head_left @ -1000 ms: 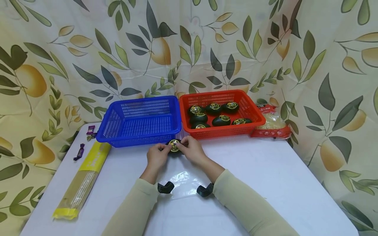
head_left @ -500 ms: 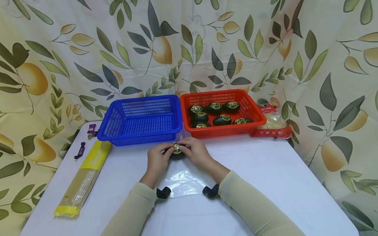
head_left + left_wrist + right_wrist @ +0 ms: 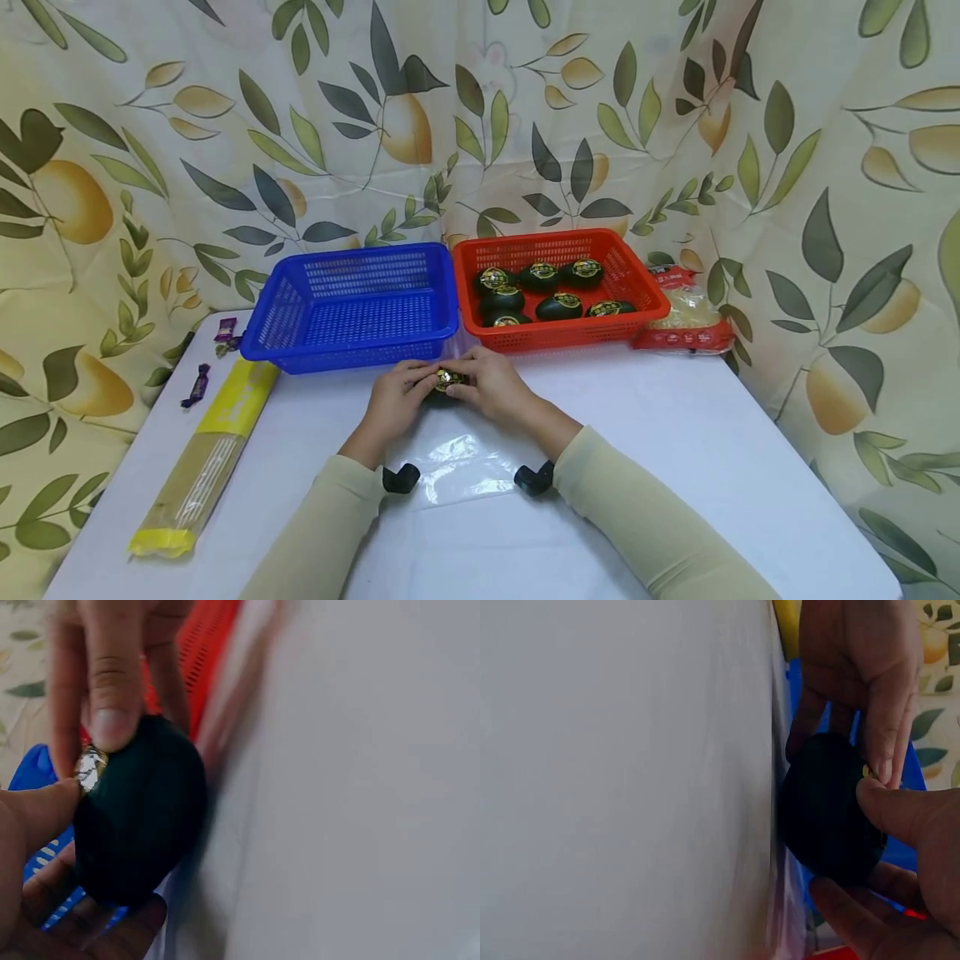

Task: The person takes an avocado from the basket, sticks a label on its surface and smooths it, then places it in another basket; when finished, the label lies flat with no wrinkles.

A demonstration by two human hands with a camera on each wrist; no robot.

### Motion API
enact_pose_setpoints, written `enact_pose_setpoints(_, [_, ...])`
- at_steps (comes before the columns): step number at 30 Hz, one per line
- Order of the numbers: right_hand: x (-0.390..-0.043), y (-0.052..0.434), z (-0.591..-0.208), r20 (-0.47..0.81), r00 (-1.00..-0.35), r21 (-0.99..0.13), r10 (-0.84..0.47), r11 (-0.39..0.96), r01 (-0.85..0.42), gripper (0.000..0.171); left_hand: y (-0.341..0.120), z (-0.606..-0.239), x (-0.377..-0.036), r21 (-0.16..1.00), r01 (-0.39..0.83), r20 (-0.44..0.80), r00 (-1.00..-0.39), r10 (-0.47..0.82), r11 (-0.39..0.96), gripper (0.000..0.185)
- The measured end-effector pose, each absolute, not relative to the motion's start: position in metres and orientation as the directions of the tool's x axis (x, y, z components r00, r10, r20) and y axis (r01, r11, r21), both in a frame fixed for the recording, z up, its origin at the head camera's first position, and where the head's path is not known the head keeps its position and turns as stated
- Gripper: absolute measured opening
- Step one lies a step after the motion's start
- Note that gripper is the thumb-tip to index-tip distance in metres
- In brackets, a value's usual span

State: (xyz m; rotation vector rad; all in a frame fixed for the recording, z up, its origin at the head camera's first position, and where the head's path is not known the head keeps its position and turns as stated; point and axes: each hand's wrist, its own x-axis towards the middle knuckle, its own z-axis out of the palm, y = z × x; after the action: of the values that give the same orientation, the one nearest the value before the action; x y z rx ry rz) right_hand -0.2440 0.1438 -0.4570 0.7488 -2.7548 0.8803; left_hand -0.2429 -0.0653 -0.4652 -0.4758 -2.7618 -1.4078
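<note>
Between both hands is a dark green, smooth avocado [image 3: 142, 814] with a gold-and-black label [image 3: 450, 379] on top. My left hand [image 3: 393, 406] holds it from the left, its thumb at the label's edge and its fingers curled around the side. From the right, my right hand [image 3: 498, 387] grips the same avocado, thumb also by the label. The right wrist view shows the avocado's [image 3: 829, 810] dark side between the two hands. Beneath the hands a clear plastic sheet or bag [image 3: 465, 471] lies on the white table [image 3: 675, 467].
A blue basket [image 3: 348, 354] with nothing visible in it stands behind the left hand. Beside it, a red basket [image 3: 570, 335] holds several labelled avocados. A bagged food packet [image 3: 686, 321] lies far right. At left are a long yellow packet [image 3: 206, 458] and small purple-wrapped candies [image 3: 197, 385].
Both hands have stayed on the avocado and shifted slightly toward the person. The thumbs and fingers have moved over the label, which now shows less of its face. The baskets have not moved.
</note>
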Motion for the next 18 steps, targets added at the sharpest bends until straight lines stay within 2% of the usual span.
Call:
enact_pose_setpoints(4, [-0.242,0.144,-0.452,0.316,-0.810,-0.397,-0.493,0.707,-0.586,0.039,-0.067,-0.463,-0.248,0.928,0.027,-0.053,-0.978,0.204,0.372,0.034])
enact_pose_setpoints(8, [-0.243,0.142,-0.447,0.316,-0.760,-0.356,-0.568,0.671,-0.650,0.033,-0.068,-0.460,-0.250,0.955,-0.150,-0.203,-0.959,0.197,0.255,0.040])
enact_pose_setpoints(13, [-0.250,0.140,-0.441,0.204,-0.774,-0.372,-0.599,0.684,-0.627,0.041,-0.070,-0.458,-0.251,0.950,-0.187,-0.238,-0.953,0.188,0.252,0.041])
enact_pose_setpoints(18, [-0.257,0.138,-0.437,0.088,-0.779,-0.392,-0.621,0.697,-0.600,0.049,-0.070,-0.459,-0.248,0.939,-0.150,-0.209,-0.964,0.167,0.309,0.043])
